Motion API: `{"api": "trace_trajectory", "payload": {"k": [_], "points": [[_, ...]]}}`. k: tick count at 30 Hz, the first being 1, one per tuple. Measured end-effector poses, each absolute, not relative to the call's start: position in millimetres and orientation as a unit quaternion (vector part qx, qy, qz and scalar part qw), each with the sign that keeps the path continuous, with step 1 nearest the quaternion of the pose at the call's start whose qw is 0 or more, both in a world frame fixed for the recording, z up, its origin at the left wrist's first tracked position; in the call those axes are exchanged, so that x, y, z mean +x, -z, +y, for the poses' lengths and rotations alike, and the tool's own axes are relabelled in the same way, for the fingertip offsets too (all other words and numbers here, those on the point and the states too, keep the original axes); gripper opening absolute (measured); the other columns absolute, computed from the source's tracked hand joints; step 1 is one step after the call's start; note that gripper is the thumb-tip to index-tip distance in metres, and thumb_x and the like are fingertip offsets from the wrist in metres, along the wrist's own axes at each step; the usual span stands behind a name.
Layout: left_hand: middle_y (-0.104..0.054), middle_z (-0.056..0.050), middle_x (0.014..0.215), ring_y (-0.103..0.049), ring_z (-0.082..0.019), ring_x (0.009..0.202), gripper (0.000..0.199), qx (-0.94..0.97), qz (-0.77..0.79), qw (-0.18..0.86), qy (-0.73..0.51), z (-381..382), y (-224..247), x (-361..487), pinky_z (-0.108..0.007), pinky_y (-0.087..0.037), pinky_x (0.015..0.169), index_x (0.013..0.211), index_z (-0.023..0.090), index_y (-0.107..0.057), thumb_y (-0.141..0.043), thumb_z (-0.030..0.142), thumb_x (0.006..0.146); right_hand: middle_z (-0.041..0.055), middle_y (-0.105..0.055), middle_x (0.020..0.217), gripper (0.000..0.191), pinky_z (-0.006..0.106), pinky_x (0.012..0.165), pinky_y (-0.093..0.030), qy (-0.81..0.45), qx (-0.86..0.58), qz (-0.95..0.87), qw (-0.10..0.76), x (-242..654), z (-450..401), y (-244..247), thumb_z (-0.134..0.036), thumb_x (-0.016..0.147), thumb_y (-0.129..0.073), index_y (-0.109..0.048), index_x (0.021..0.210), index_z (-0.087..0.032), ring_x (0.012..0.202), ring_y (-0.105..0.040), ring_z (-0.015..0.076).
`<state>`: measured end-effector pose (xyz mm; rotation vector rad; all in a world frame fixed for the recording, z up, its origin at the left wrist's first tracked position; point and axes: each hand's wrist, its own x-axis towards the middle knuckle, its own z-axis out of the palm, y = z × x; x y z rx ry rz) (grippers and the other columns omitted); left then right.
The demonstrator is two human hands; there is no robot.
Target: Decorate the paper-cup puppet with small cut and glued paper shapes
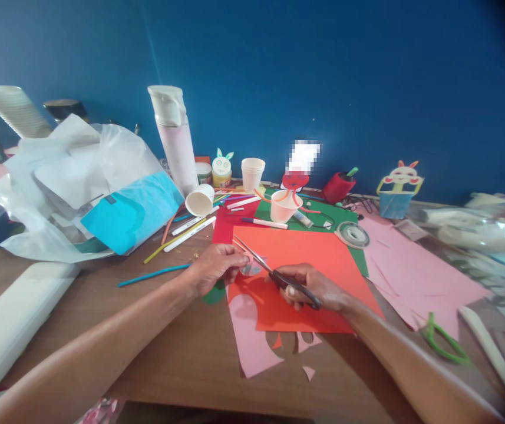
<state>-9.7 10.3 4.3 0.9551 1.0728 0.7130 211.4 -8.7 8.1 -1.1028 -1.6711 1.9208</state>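
Left forearm point(102, 353) nearest, I pinch a pale piece point(251, 270) in my left fingers point(238, 259) over the orange sheet point(327, 253), right fingers point(295, 272) gripping scissors point(275, 275) beside it, its cutting seemingly unfinished, while pink scraps point(254, 350) lie below and a red-faced cup figure point(295, 181) stands assembled behind.

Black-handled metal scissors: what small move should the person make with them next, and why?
Probably ease the parted blades shut on the small, pale, rounded paper-like piece: the left hand pinches it close to them, and the right hand grips the scissors.
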Motion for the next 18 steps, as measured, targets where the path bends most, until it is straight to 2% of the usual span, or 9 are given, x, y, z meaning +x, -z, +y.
{"api": "trace_trajectory", "payload": {"k": [7, 18], "points": [[-0.049, 0.003, 0.051, -0.039, -0.005, 0.041, 0.017, 0.422, 0.455, 0.711, -0.330, 9.7, -6.2, -9.2, -0.018, -0.030, 0.039, 0.065, 0.013, -0.056, -0.063, 0.029, 0.063, -0.0011, -0.049, 0.061, 0.044, 0.018, 0.045, -0.042, -0.670, -0.402, -0.594, 0.191, 208.7, -10.1, -11.0, -0.038, 0.068, -0.061, -0.056, 0.104, -0.012, 0.051, -0.045, 0.0065], [-0.044, 0.005, 0.048, -0.038, -0.004, 0.041, 0.026, 0.411, 0.439, 0.728, -0.327, 7.6, -7.8, -7.7, -0.017, -0.029, 0.040, 0.068, 0.014, -0.055, -0.064, 0.037, 0.063, -0.0021, -0.048, 0.059, 0.048, 0.018, 0.044, -0.041, -0.664, -0.406, -0.589, 0.217, 205.3, -11.6, -11.1, -0.042, 0.067, -0.060, -0.055, 0.104, -0.011, 0.048, -0.045, 0.0056]]}}
